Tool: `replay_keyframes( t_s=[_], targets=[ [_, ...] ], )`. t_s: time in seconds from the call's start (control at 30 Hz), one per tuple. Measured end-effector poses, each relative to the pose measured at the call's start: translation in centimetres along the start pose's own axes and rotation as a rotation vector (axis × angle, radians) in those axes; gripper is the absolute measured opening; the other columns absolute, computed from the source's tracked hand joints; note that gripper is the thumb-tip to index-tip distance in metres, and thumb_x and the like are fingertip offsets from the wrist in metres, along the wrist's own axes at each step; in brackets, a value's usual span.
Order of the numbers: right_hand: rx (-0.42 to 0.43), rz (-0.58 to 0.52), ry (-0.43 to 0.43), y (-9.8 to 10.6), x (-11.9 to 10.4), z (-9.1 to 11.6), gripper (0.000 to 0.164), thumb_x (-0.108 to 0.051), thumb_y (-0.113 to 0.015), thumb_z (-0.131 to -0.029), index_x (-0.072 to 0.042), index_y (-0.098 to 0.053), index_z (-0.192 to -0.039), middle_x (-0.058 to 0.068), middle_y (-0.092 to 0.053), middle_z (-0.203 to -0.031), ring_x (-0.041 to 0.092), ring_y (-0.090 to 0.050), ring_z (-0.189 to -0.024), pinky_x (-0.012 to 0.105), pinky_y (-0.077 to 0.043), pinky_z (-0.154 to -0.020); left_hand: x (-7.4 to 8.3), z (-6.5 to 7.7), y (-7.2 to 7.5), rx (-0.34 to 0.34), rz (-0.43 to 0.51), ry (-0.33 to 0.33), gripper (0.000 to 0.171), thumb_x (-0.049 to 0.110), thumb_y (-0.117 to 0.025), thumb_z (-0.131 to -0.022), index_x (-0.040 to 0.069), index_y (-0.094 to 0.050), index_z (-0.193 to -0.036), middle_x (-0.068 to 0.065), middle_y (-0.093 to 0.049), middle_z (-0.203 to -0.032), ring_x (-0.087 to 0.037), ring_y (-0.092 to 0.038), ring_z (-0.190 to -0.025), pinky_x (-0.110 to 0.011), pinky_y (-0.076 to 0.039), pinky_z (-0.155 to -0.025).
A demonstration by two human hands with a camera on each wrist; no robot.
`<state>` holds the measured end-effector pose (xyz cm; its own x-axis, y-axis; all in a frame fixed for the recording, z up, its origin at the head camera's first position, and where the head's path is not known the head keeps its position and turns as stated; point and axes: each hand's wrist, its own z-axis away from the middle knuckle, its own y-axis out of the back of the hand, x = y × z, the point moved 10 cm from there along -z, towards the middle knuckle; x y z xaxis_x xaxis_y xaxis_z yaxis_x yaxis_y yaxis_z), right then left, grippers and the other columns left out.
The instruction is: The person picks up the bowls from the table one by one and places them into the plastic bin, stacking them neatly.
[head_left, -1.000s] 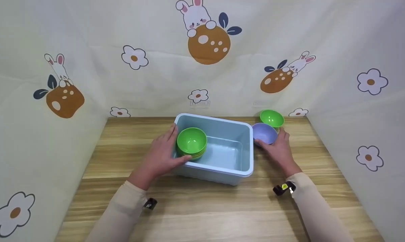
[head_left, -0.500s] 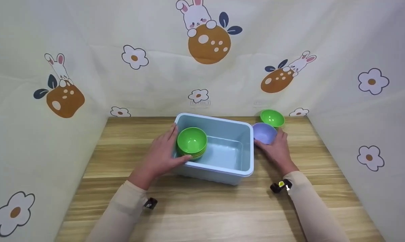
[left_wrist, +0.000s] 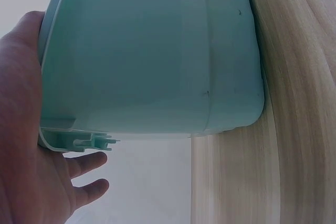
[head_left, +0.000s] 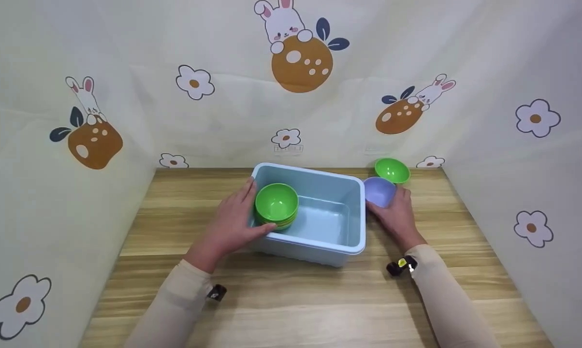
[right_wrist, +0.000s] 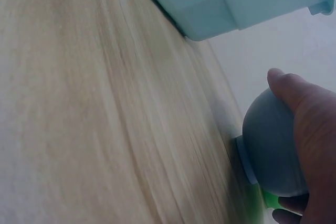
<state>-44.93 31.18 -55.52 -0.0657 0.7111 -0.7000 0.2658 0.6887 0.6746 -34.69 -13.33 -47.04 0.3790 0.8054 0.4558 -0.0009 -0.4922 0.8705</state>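
Observation:
A light blue bin (head_left: 315,246) sits at mid-table with a stack of green bowls (head_left: 277,203) inside its left end. My left hand (head_left: 229,220) grips the bin's near left corner, thumb over the front rim and fingers along the left side. In the left wrist view, two fingertips (left_wrist: 89,191) show below the bin's rim (left_wrist: 50,30). Just right of the bin, my right hand (head_left: 397,212) holds a purple bowl (head_left: 379,192) between thumb and fingers. The right wrist view shows this bowl (right_wrist: 270,142) from outside, its foot close to the tabletop.
Another green bowl (head_left: 392,170) stands behind the purple one, near the back wall. Patterned cloth walls (head_left: 223,130) border the wooden table (head_left: 291,309) at the back and both sides.
My right wrist has shifted slightly left, while the purple bowl stays beside the bin. The left hand, bin and stacked bowls hold their places.

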Motion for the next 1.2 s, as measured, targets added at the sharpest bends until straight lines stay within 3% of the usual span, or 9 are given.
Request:
replay_keyframes(
  t_s=[0.53, 0.9, 1.2],
  targets=[
    [-0.044, -0.096, 0.02, -0.1, 0.2, 0.0, 0.113, -0.035, -0.096, -0.082, 0.007, -0.031, -0.164, 0.029, -0.037, -0.149, 0.044, -0.05, -0.133, 0.059, -0.047, -0.114, -0.1, 0.0, -0.1, -0.003, 0.016, 0.011, 0.123, 0.074, -0.074, -0.093, 0.002, -0.018, -0.176, -0.017, -0.015, -0.184, -0.044, -0.025, -0.166, -0.068, -0.022, -0.131],
    [-0.114, -0.096, 0.022, 1.5, -1.2, 0.4, 0.115, -0.036, -0.093, -0.086, 0.009, -0.023, -0.166, 0.03, -0.034, -0.154, 0.047, -0.048, -0.138, 0.062, -0.046, -0.117, -0.2, -0.1, -0.2, 0.005, 0.018, -0.011, 0.123, 0.07, -0.076, -0.093, 0.001, -0.017, -0.176, -0.015, -0.013, -0.184, -0.043, -0.024, -0.166, -0.069, -0.023, -0.131],
    [-0.126, -0.089, 0.059, 3.2, -3.0, 0.3, 0.109, -0.028, -0.093, -0.085, 0.013, -0.028, -0.162, 0.033, -0.037, -0.151, 0.049, -0.049, -0.135, 0.065, -0.044, -0.119, -0.2, -0.1, -0.2, 0.002, 0.012, -0.002, 0.124, 0.073, -0.074, -0.093, 0.002, -0.017, -0.176, -0.014, -0.013, -0.184, -0.043, -0.025, -0.166, -0.068, -0.023, -0.131]
  ],
)
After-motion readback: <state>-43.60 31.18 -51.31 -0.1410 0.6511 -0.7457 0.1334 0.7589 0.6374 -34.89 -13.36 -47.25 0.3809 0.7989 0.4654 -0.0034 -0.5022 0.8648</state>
